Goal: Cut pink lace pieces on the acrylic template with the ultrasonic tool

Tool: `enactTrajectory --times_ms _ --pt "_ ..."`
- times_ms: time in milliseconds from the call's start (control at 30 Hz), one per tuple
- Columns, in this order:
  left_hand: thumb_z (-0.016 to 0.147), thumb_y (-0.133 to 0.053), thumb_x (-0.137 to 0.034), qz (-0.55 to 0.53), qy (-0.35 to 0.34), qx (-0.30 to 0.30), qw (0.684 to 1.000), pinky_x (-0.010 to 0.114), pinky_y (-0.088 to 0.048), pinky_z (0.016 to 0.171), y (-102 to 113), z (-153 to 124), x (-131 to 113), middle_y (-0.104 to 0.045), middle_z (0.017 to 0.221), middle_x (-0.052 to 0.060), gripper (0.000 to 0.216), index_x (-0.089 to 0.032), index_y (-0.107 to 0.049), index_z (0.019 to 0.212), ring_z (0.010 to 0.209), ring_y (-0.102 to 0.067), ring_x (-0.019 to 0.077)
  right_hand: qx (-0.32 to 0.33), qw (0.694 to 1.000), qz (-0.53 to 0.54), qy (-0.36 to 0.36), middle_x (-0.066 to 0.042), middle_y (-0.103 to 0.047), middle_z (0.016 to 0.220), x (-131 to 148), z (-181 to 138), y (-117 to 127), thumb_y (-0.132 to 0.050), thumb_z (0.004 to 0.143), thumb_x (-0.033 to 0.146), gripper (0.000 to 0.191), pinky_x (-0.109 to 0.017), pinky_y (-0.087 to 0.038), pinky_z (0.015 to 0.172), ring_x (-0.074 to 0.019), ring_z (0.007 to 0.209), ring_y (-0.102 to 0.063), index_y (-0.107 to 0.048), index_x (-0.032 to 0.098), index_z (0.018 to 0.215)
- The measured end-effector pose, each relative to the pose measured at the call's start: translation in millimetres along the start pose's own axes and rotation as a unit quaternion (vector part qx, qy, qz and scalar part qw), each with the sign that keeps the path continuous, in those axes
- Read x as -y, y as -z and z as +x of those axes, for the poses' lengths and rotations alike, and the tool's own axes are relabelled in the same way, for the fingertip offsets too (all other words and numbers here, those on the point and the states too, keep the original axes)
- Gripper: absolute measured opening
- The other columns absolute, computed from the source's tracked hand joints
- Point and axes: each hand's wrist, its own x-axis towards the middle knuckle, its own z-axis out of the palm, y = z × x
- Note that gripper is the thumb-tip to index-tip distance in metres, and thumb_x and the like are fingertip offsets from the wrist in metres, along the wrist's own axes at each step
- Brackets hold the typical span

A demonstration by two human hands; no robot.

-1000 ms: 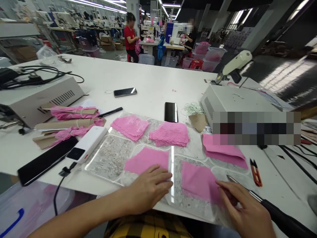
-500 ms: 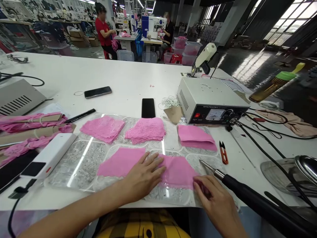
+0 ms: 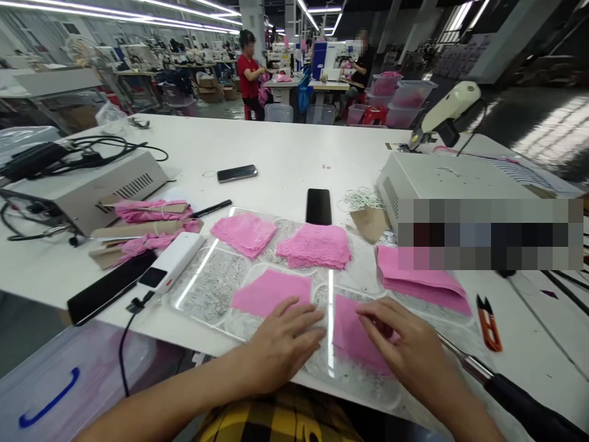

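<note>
Two flat pink fabric pieces lie on the clear, grey-patterned mat [image 3: 197,288] in front of me. My left hand [image 3: 288,344] is palm down with fingers spread, its fingertips at the lower right edge of the left piece [image 3: 271,291]. Over the right piece [image 3: 345,331] is my right hand [image 3: 409,344], thumb and forefinger drawn together in a pinch; whether they grip anything is unclear. Behind that wrist lies a metal-tipped tool with a black handle [image 3: 529,399], partly hidden. Farther back are two stacks of pink lace pieces [image 3: 243,234] [image 3: 315,245] and a folded pink stack [image 3: 418,279].
Orange thread snips [image 3: 488,324] lie right. Two phones [image 3: 237,174] [image 3: 318,206], a pen [image 3: 211,209], a white device [image 3: 172,264] with a cable and tied pink bundles [image 3: 151,210] lie around the mat. Metal boxes [image 3: 115,184] [image 3: 437,175] stand either side. Two people work at the back.
The view has swung left, so the table appears shifted right. My right hand has moved left from the right piece's corner to over that piece. My left hand stays between the two pieces.
</note>
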Motion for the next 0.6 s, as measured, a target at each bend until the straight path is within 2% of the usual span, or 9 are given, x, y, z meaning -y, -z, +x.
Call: enactTrajectory --times_ms 67,100,167,200,233,300,400,500,600 --pt "0.097 -0.049 -0.018 0.001 0.043 -0.007 0.999 0.039 -0.049 0.096 9.6 0.4 15.2 -0.07 0.111 0.011 0.021 -0.014 -0.068 0.107 0.106 -0.063 0.0213 0.055 0.998 0.037 -0.024 -0.003 -0.067 0.078 6.8 24.3 -15.1 -0.051 0.089 0.034 0.022 -0.025 -0.047 0.058 -0.013 0.062 -0.059 -0.07 0.023 0.083" --pt "0.097 -0.049 -0.017 -0.002 0.069 0.009 0.998 0.037 -0.052 0.09 14.8 3.2 24.7 -0.07 0.108 0.011 0.022 -0.014 -0.069 0.105 0.102 -0.063 0.0215 0.082 0.995 0.047 -0.044 -0.002 -0.067 0.076 9.1 34.4 -23.1 -0.051 0.088 0.035 0.022 -0.026 -0.046 0.058 -0.0135 0.062 -0.059 -0.069 0.023 0.082" --pt "0.096 -0.049 -0.015 -0.025 0.104 0.064 0.992 0.035 -0.053 0.085 24.1 13.7 44.5 -0.07 0.103 0.011 0.023 -0.013 -0.071 0.1 0.096 -0.064 0.0206 0.123 0.988 0.05 -0.08 -0.001 -0.066 0.072 11.5 48.5 -38.3 -0.052 0.085 0.036 0.022 -0.027 -0.044 0.058 -0.0143 0.062 -0.058 -0.068 0.023 0.079" --pt "0.095 -0.049 -0.013 -0.033 0.118 0.107 0.987 0.035 -0.052 0.086 27.3 20.9 53.8 -0.069 0.105 0.011 0.024 -0.012 -0.071 0.102 0.098 -0.063 0.0209 0.137 0.985 0.046 -0.091 -0.001 -0.065 0.07 11.6 52.3 -44.6 -0.052 0.084 0.037 0.022 -0.028 -0.043 0.058 -0.0146 0.061 -0.057 -0.068 0.023 0.078" --pt "0.094 -0.049 -0.01 -0.039 0.117 0.125 0.985 0.034 -0.051 0.086 29.2 28.9 62.2 -0.068 0.105 0.011 0.025 -0.012 -0.072 0.103 0.099 -0.062 0.021 0.145 0.984 0.041 -0.097 -0.001 -0.065 0.067 11.2 54.1 -49.5 -0.051 0.083 0.037 0.023 -0.028 -0.042 0.057 -0.0149 0.06 -0.057 -0.067 0.022 0.076" --pt "0.092 -0.051 -0.007 -0.057 0.1 0.153 0.982 0.031 -0.05 0.088 28.9 45.3 75.3 -0.067 0.108 0.008 0.026 -0.016 -0.072 0.104 0.101 -0.062 0.0197 0.148 0.983 0.028 -0.103 -0.001 -0.064 0.065 9.3 53.0 -54.9 -0.05 0.082 0.04 0.025 -0.028 -0.041 0.055 -0.0154 0.057 -0.056 -0.067 0.022 0.076" --pt "0.088 -0.058 -0.009 -0.09 0.066 0.201 0.973 0.026 -0.048 0.078 21.4 64.7 85.7 -0.064 0.108 0.006 0.026 -0.021 -0.072 0.106 0.094 -0.062 0.0175 0.139 0.982 0.016 -0.126 -0.002 -0.065 0.064 6.3 45.5 -53.5 -0.05 0.081 0.045 0.03 -0.029 -0.042 0.055 -0.0159 0.056 -0.055 -0.068 0.021 0.08" --pt "0.085 -0.063 -0.013 -0.117 0.045 0.236 0.964 0.024 -0.045 0.066 12.5 73.4 88.7 -0.062 0.102 0.005 0.02 -0.02 -0.073 0.1 0.083 -0.061 0.0161 0.13 0.98 0.011 -0.147 -0.001 -0.064 0.062 6.5 39.0 -48.6 -0.052 0.079 0.047 0.031 -0.028 -0.042 0.054 -0.0157 0.054 -0.054 -0.069 0.021 0.082" --pt "0.084 -0.063 -0.01 -0.137 0.045 0.245 0.959 0.024 -0.042 0.063 6.9 73.4 89.4 -0.06 0.099 0.005 0.013 -0.016 -0.073 0.089 0.077 -0.059 0.015 0.115 0.982 0.019 -0.149 -0.001 -0.062 0.059 9.7 36.4 -47.7 -0.053 0.078 0.046 0.03 -0.028 -0.042 0.052 -0.0151 0.051 -0.052 -0.069 0.021 0.081"
